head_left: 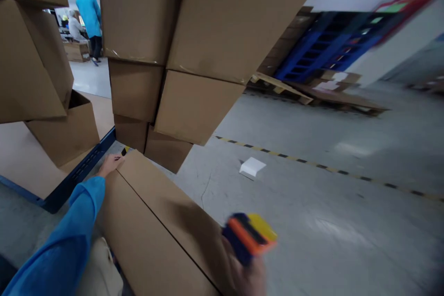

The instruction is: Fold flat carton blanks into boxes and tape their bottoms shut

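While the long carton (152, 222) lies in front of the person, its two top flaps meeting at a seam, the left hand (111, 164) touches its far end; I cannot tell whether it grips anything. At the near right edge, the right hand (251, 275) grasps a blurred orange-and-yellow tool (249, 236). Beyond stand stacked boxes (199, 106); a white piece (252, 167) lies on the floor (312, 194).
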Available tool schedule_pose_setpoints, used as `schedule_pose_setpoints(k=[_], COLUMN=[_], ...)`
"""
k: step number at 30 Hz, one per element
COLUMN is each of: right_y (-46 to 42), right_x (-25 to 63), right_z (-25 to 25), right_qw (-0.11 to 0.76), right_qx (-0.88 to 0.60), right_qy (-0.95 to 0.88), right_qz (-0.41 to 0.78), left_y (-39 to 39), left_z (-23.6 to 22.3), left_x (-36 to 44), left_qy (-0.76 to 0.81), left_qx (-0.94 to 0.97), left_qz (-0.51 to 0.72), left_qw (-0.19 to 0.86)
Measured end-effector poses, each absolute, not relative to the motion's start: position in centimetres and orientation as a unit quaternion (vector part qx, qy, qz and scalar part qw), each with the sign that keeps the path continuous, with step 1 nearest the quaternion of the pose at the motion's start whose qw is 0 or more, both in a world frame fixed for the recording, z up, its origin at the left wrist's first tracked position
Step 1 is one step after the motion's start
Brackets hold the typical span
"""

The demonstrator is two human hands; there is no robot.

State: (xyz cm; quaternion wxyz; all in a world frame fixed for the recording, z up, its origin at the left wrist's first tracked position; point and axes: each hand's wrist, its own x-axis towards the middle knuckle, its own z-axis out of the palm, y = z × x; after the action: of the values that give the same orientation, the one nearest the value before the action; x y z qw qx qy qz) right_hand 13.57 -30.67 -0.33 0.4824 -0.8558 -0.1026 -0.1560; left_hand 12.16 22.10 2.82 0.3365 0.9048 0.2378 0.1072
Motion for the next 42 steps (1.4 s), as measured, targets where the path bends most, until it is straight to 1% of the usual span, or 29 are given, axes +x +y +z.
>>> schedule_pose_setpoints(k=[2,4,8,11,14,16,18,20,22,24,25,28,30,33,35,37,40,42], right_y=[-26.7,-23.4,-20.0,-19.8,-19.7,-19.6,-19.5,-19.3,-19.1,-18.7,-18.5,-18.2,-17.9,-17.0,-16.2,-15.5,-14.7,-13.9], right_x=[16.8,19.0,18.9,17.0,16.1,16.2,16.4,16.5,16.4,16.1,16.0,16.5,18.0,20.7,21.6,21.5,20.0,19.0], right_z=[-1.7,-3.6,-7.3,-8.2,-7.5,-6.6,-5.6,-4.5,-3.2,-1.2,0.1,4.9,8.0,10.6,10.5,9.4,7.6,7.1], right_qw=[0.482,0.461,0.376,0.296,0.244,0.235,0.242,0.266,0.323,0.406,0.446,0.533,0.576,0.563,0.534,0.535,0.549,0.514], right_qx=[-0.839,-0.834,-0.818,-0.811,-0.821,-0.824,-0.827,-0.826,-0.819,-0.824,-0.833,-0.835,-0.784,-0.727,-0.678,-0.607,-0.524,-0.549], right_qy=[-0.199,-0.256,-0.348,-0.421,-0.431,-0.427,-0.422,-0.420,-0.410,-0.347,-0.292,-0.126,-0.125,-0.197,-0.231,-0.236,-0.232,-0.223], right_qz=[-0.153,-0.162,-0.262,-0.277,-0.285,-0.288,-0.281,-0.266,-0.241,-0.189,-0.145,0.057,0.193,0.341,0.449,0.538,0.609,0.621], left_y=[21.9,21.6,21.2,20.2,17.6,14.8,11.9,9.6,8.1,7.5,7.3,7.1,7.3,9.0,11.0,12.9,14.2,14.1], left_z=[2.8,2.8,2.8,3.2,3.3,3.0,2.7,2.6,2.7,2.7,2.6,2.0,1.4,1.0,1.1,1.0,0.6,0.4], left_x=[12.0,11.7,11.1,10.9,11.0,10.6,9.7,8.8,8.1,8.1,8.2,8.9,9.3,9.5,9.5,9.6,10.1,10.3], left_qy=[0.242,0.245,0.260,0.288,0.333,0.360,0.349,0.282,0.210,0.176,0.170,0.153,0.143,0.096,0.011,-0.061,-0.062,-0.024], left_qx=[0.904,0.905,0.916,0.925,0.922,0.916,0.924,0.952,0.974,0.983,0.984,0.988,0.989,0.994,0.996,0.989,0.973,0.954], left_qz=[0.120,0.126,0.112,0.108,0.137,0.150,0.137,0.096,0.054,0.027,0.020,0.018,0.030,0.041,0.026,0.021,0.044,0.063], left_qw=[0.332,0.324,0.284,0.222,0.140,0.097,0.074,0.065,0.060,0.056,0.052,0.029,0.020,0.044,0.084,0.134,0.217,0.291])
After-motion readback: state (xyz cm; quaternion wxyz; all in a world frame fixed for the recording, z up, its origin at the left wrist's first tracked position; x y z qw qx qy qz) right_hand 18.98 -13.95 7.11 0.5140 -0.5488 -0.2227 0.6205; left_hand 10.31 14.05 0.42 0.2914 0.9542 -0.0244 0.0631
